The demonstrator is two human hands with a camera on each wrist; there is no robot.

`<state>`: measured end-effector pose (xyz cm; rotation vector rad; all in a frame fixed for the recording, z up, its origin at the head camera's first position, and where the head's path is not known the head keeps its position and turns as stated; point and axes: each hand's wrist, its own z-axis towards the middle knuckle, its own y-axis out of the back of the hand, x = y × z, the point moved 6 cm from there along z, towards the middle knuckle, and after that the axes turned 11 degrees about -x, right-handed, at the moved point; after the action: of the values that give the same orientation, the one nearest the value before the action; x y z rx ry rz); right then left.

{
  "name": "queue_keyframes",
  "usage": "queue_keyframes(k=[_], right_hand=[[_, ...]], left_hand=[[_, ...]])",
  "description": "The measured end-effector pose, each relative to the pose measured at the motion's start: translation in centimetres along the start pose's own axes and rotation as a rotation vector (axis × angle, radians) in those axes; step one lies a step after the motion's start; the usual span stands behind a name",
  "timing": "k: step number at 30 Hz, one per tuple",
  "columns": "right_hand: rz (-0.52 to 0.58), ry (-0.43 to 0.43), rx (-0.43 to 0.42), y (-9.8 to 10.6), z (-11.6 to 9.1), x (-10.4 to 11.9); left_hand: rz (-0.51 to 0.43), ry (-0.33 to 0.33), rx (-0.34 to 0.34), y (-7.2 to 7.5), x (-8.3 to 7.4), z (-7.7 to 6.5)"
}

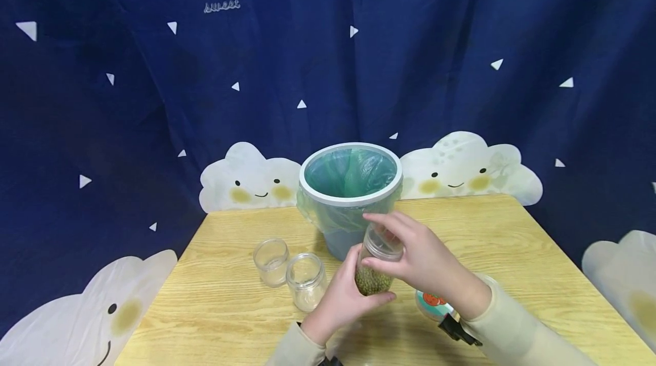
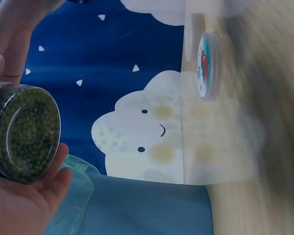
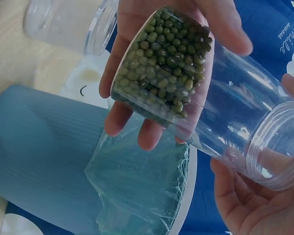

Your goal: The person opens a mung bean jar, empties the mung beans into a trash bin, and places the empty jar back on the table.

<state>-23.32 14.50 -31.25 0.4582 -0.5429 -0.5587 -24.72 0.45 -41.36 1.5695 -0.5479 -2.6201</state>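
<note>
My left hand (image 1: 340, 297) grips a clear jar (image 3: 230, 105) around its lower part, where green mung beans (image 3: 161, 63) fill the bottom. The jar leans, its threaded mouth end toward my right hand (image 1: 422, 252). Thumb and fingers of that hand curl around the clear mouth end; whether a lid sits there I cannot tell. In the left wrist view the jar's round base (image 2: 29, 134) faces the camera, beans showing through. Two other clear jars, a shorter one (image 1: 271, 263) and one with a threaded neck (image 1: 306, 283), stand left of my hands.
Behind the held jar stands a blue-grey bin (image 1: 338, 239) with a pale rim and a green plastic liner (image 1: 353, 175). A round lid (image 1: 433, 304) with a red picture lies under my right forearm. A patterned blue curtain (image 1: 328, 58) hangs behind the wooden table (image 1: 220, 297).
</note>
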Motion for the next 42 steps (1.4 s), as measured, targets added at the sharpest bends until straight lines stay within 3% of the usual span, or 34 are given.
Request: queue_keyframes(k=[9, 21, 31, 37, 42], right_hand=[[0.008, 0.016, -0.006, -0.5, -0.7, 0.1], [0.031, -0.043, 0.000, -1.0, -1.2, 0.2], [0.036, -0.092, 0.049, -1.4, -1.8, 0.4], [0.029, -0.139, 0.074, -1.4, -2.7, 0.2], [0.030, -0.129, 0.082, -1.4, -3.5, 0.1]], left_hand=[[-0.031, -0.027, 0.045, -0.5, 0.5, -0.5], [-0.049, 0.011, 0.025, 0.0, 0.6, -1.2], [0.003, -0.011, -0.014, 0.6, 0.8, -1.8], [0.043, -0.042, 0.000, 0.7, 0.9, -2.0], [0.100, -0.048, -0.002, 0.7, 0.9, -2.1]])
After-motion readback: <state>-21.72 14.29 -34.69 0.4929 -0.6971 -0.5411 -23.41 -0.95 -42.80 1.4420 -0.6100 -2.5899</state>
